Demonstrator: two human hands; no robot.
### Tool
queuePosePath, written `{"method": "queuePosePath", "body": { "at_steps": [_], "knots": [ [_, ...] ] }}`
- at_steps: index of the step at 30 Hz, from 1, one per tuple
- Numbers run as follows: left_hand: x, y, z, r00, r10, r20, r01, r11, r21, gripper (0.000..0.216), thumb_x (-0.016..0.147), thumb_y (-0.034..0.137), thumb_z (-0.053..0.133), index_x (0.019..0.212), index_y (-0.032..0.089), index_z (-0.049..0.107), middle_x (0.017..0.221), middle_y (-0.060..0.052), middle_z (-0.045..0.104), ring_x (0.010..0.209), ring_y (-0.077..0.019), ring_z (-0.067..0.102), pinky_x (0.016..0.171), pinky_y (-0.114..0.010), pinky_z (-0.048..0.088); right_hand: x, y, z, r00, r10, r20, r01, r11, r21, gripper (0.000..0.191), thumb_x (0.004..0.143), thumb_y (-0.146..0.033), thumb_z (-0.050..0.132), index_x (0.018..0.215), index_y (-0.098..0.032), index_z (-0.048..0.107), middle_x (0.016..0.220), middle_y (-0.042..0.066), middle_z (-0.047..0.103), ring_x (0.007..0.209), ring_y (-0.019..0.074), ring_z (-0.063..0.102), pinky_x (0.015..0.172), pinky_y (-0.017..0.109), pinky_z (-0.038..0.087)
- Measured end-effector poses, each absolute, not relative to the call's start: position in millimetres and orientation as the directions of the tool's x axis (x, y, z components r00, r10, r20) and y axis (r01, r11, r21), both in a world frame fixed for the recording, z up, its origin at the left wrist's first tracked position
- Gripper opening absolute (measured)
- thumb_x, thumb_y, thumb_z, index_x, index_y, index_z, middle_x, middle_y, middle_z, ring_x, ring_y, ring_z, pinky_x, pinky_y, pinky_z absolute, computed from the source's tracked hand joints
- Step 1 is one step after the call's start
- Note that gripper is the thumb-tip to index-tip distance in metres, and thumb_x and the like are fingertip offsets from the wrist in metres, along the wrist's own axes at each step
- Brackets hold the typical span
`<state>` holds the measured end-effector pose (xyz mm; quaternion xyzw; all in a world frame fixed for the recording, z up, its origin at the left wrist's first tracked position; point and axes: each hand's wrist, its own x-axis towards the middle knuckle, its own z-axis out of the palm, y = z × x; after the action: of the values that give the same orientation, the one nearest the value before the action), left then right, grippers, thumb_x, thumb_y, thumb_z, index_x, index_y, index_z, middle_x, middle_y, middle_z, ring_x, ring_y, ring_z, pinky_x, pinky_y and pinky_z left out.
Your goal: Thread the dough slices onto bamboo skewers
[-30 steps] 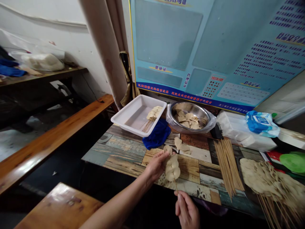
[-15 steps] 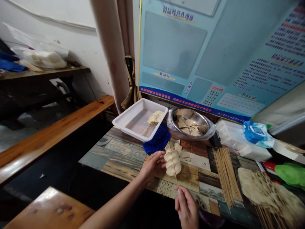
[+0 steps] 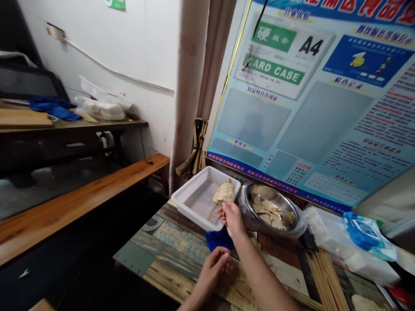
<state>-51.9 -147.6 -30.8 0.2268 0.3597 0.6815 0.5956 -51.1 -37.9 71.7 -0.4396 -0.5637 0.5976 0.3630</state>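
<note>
My right hand (image 3: pixel 232 219) is over the near right edge of the white plastic tray (image 3: pixel 186 201), its fingers closed on the thin stick of a food skewer. Pale, folded slices threaded on skewers (image 3: pixel 224 191) lie in the tray's right side, with bare sticks (image 3: pixel 212 214) pointing toward me. The fingers partly hide where the held stick ends. My left hand (image 3: pixel 214 268) hovers above the table's near side, fingers loosely curled and apart from the thumb, with nothing visible in it. A blue cloth (image 3: pixel 218 240) lies between the left hand and the tray.
A steel bowl (image 3: pixel 296 216) lined with plastic holds loose slices (image 3: pixel 269 211) right of the tray. A bundle of bamboo sticks (image 3: pixel 327 278) and a blue-white packet (image 3: pixel 368 235) lie farther right. Behind stands a blue notice board (image 3: pixel 256 116); a wooden bench (image 3: pixel 97 201) is at left.
My right hand has carried the loaded skewer forward and left to the tray. My left hand has come away from the slices. The view has tilted up and left.
</note>
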Motion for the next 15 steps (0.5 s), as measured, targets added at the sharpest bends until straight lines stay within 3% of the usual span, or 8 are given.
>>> {"method": "queuePosePath", "body": {
  "at_steps": [3,6,12,15],
  "knots": [
    [-54,-144,-36,-0.200,0.969,-0.142,-0.652,-0.024,0.758,0.031,0.064,0.051,0.071,0.075,0.023,0.063,0.064,-0.001,0.062,0.058,-0.0146,0.058,0.055,-0.027,0.039,-77,-4,60,-0.317,0.931,-0.181,0.159,-0.136,-0.978,0.022,0.093,-0.032,0.053,0.103,-0.014,0.058,0.088,0.001,0.063,0.065,0.0088,0.061,0.057,0.023,0.052],
    [-56,-143,-38,-0.203,0.968,-0.145,-0.646,-0.021,0.763,0.028,0.062,0.052,0.072,0.071,0.027,0.064,0.064,-0.002,0.062,0.057,-0.0154,0.058,0.054,-0.029,0.039,-82,12,52,-0.339,0.917,-0.209,0.241,-0.130,-0.962,0.023,0.092,-0.030,0.055,0.107,-0.014,0.057,0.098,0.003,0.063,0.076,0.0119,0.063,0.065,0.028,0.054],
    [-62,-148,-32,-0.196,0.965,-0.176,-0.611,0.020,0.791,0.038,0.060,0.053,0.073,0.076,0.020,0.063,0.063,-0.001,0.061,0.058,-0.0147,0.057,0.055,-0.026,0.040,-36,-20,51,-0.342,0.937,-0.068,0.381,0.073,-0.922,0.021,0.092,-0.028,0.055,0.107,-0.014,0.056,0.090,0.001,0.063,0.061,0.0074,0.061,0.050,0.019,0.051],
    [-67,-155,-32,-0.200,0.956,-0.214,-0.564,0.066,0.823,0.042,0.059,0.051,0.075,0.081,0.017,0.063,0.068,-0.001,0.063,0.064,-0.0151,0.058,0.060,-0.024,0.043,22,-48,50,-0.264,0.964,0.028,0.506,0.163,-0.847,0.013,0.092,-0.026,0.053,0.096,-0.016,0.060,0.079,-0.003,0.063,0.053,0.0053,0.059,0.047,0.017,0.047]
  ]
}}
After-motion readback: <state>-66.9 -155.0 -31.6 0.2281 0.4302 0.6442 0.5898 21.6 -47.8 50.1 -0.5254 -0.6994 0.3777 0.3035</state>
